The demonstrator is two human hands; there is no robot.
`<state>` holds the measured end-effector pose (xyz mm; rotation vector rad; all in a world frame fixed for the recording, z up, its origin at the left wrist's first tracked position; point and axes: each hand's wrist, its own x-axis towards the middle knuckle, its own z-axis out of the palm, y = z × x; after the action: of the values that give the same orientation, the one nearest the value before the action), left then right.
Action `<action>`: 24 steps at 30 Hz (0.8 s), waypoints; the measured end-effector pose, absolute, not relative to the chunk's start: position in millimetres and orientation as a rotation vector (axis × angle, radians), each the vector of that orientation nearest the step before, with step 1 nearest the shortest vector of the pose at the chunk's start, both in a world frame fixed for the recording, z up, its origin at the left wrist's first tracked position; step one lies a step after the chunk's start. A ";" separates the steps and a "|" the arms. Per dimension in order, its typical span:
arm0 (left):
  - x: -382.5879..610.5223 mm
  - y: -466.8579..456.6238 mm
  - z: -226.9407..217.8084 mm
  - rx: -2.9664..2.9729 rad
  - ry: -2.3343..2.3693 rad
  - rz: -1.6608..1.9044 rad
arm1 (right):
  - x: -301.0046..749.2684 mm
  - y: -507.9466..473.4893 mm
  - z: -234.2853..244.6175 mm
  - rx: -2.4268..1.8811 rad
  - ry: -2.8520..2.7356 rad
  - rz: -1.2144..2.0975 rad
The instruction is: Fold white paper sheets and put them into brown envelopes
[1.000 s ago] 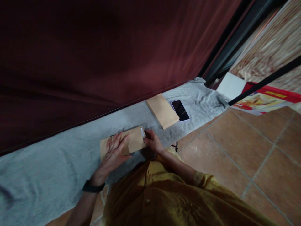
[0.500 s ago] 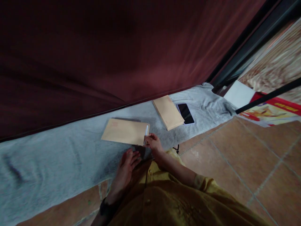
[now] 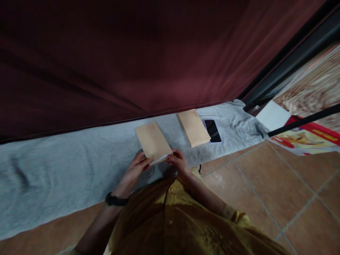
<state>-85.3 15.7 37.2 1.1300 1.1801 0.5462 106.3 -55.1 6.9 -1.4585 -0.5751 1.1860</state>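
A tan paper envelope lies lengthwise on the grey cloth, its near short end toward me with a white strip along that edge. My left hand pinches the near left corner of the envelope. At the near right corner my right hand grips the same edge. A black watch sits on my left wrist.
A stack of tan envelopes lies further right on the cloth, with a black phone beside it. A dark red curtain hangs behind. Terracotta floor tiles lie to the right, with a white sheet and a red printed box.
The envelope has been turned from lying crosswise to lengthwise. My left hand came back from my lap and took hold of its near left corner; my right hand stayed at the near edge.
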 end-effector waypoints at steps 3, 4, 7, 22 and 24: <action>-89.0 19.6 26.4 1.300 1.302 0.574 | 106.3 -52.2 1.1 -1.459 -0.515 1.295; -89.6 18.7 22.8 1.388 1.348 0.587 | 106.1 -51.9 -0.3 -1.498 -0.552 1.297; -91.6 12.9 14.9 1.626 1.454 0.608 | 107.8 -54.9 -1.8 -1.693 -0.802 1.219; -107.0 -6.3 5.6 2.330 1.290 0.610 | 129.3 -45.9 6.4 -1.697 -2.091 0.430; -107.4 -4.5 5.5 2.356 1.276 0.562 | 132.5 -43.9 7.2 -1.677 -2.154 0.428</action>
<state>-107.4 -4.5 5.5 2.3558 1.2756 0.5616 132.5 -43.9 7.2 -1.6768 -2.1536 0.4284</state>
